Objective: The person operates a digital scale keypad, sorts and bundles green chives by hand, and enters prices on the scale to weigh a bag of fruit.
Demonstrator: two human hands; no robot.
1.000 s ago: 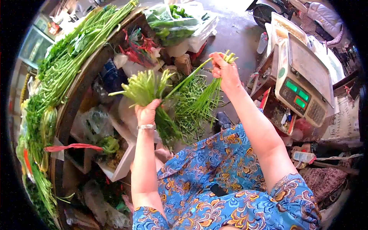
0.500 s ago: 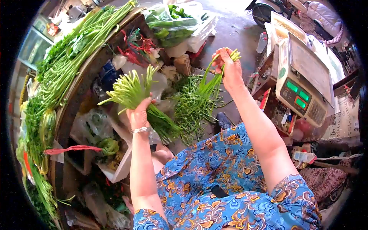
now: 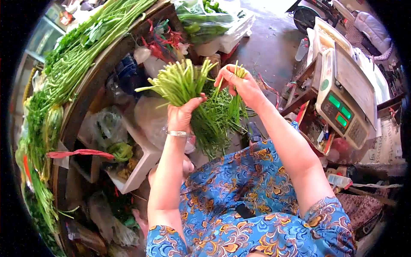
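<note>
My left hand (image 3: 183, 115), with a bracelet at the wrist, is closed round a thick bunch of green stems (image 3: 182, 83); their pale cut ends point up and the leafy part hangs down. Just to the right, my right hand (image 3: 240, 85) pinches a smaller bundle of thin green stalks (image 3: 234, 107), whose tips stick out above the fingers. The two hands are close but apart. Below them, loose green stalks (image 3: 220, 137) lie in a heap on the floor, partly covered by the bunch.
A curved counter edge (image 3: 81, 92) at the left bears long green vegetables (image 3: 92, 53). Bagged green peppers (image 3: 201, 25) are at the top. At the right stands a scale (image 3: 342, 111) with lit green digits. A white foam box (image 3: 139, 165) is at lower left.
My left hand has moved right and slightly up with the thick bunch. My right hand, still holding the smaller bundle, has shifted left and down, closer to it. The view has shifted slightly.
</note>
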